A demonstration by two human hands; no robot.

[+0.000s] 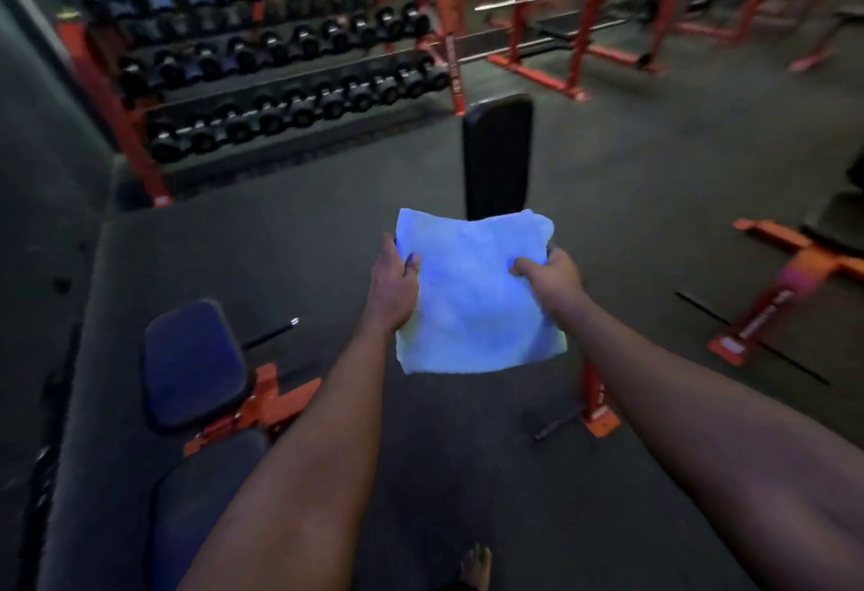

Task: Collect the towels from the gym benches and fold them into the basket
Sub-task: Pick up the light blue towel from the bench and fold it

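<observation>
Foot: a bare foot (477,565) on the dark floor (654,197), at the bottom edge.
Left hand: the left hand (395,282) grips the towel's left edge, thumb on top.
Right hand: the right hand (551,272) pinches the right edge, fingers curled.
Towel: the pale folded towel (472,300) hangs in the air between both hands, above the floor.
Bench: a black padded bench (498,155) stands just behind the towel.
Rack: a dumbbell rack (280,62) stands far left.

Dim gym with dark rubber floor (654,160), dumbbell rack (280,76), orange frames (523,15).

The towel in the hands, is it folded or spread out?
Folded. The towel forms a compact rectangle, gripped at its sides by the left hand and right hand.
</observation>
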